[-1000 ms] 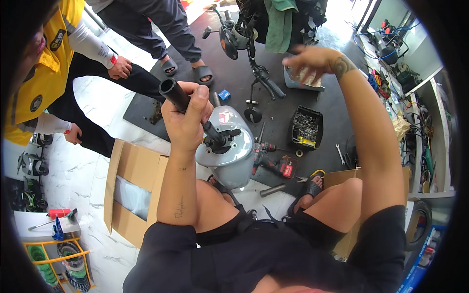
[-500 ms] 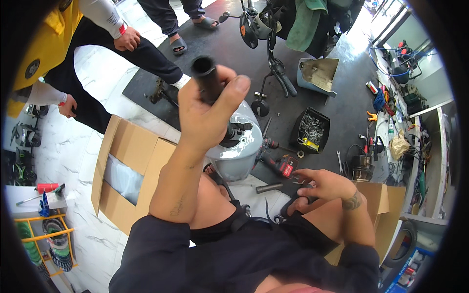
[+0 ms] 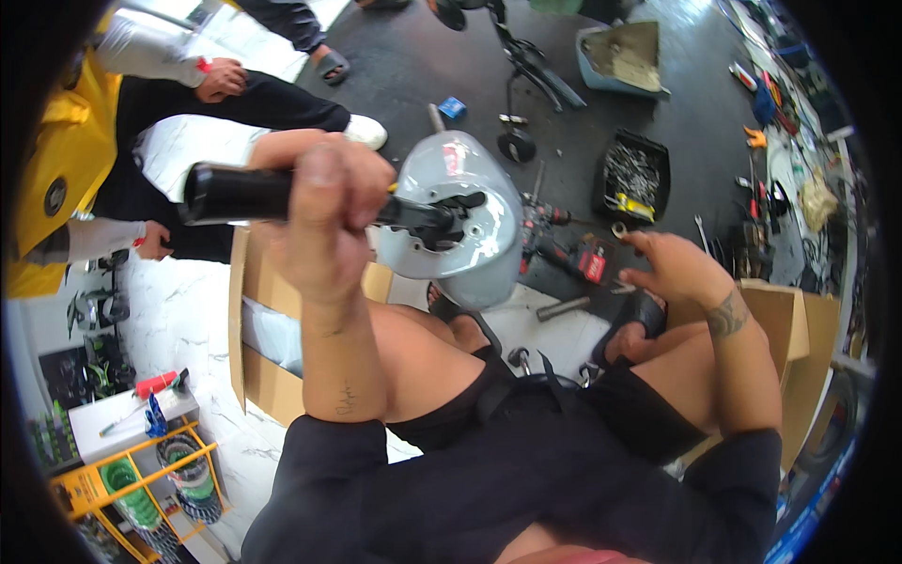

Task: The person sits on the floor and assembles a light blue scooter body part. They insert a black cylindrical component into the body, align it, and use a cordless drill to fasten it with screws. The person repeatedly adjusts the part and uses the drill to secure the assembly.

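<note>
My left hand (image 3: 338,202) is wrapped round a thick black tube (image 3: 240,195), its wide end pointing left. The tube's other end reaches to the opening of a glossy grey shell (image 3: 451,244), which stands in front of my knees. Low on the right, my right hand (image 3: 686,268) stretches down with thumb and forefinger apart. Its forefinger tip is at a small metal ring (image 3: 618,229); whether they touch, I cannot tell. A red and black power drill (image 3: 568,254) lies between the shell and that hand.
A black bin of screws (image 3: 634,179) stands beyond my right hand. A short metal tube (image 3: 562,308) lies near my feet. Cardboard boxes flank me, left (image 3: 246,352) and right (image 3: 785,329). A person in yellow (image 3: 70,179) stands at left. Tools line the right side.
My left hand has tipped the black tube from upright to pointing left, and the grey shell has tilted with it. My right hand has reached forward to the small ring. The view has shifted.
</note>
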{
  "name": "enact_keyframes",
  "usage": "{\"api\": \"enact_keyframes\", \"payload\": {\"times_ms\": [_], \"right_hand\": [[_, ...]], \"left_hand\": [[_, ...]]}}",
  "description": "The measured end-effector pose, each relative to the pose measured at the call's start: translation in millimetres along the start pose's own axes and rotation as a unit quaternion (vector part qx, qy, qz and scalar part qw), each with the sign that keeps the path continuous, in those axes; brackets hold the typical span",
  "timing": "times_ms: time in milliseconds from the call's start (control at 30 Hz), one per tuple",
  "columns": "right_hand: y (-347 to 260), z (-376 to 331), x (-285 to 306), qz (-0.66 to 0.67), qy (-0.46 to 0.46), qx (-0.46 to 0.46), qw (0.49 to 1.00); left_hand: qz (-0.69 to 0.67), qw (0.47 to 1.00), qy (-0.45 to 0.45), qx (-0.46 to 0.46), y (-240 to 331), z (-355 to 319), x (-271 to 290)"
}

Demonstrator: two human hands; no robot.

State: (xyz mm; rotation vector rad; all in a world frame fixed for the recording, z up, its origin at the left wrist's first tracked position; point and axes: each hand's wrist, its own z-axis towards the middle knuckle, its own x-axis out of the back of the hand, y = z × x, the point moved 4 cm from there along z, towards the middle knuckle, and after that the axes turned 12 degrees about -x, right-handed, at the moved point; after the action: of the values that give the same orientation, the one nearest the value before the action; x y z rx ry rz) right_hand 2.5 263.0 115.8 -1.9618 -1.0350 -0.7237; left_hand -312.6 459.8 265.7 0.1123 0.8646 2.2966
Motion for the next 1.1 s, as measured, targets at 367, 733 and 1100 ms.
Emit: {"api": "enact_keyframes", "payload": {"times_ms": [367,733,1100], "right_hand": [[6.3,-5.7,-1.4,0.008,-0.02,-0.036,0.999],[7.7,3.9,-12.6,0.0,-0.032,-0.035,0.999],[-1.7,31.9,-19.8,-0.017,-0.049,-0.006,0.999]], "left_hand": [[0.007,1.0,-0.023,0.005,-1.6,2.5,2.3],[0.025,0.998,-0.049,0.03,0.8,6.8,2.3],[0.223,0.956,0.187,0.042,10.5,21.6,56.4]]}}
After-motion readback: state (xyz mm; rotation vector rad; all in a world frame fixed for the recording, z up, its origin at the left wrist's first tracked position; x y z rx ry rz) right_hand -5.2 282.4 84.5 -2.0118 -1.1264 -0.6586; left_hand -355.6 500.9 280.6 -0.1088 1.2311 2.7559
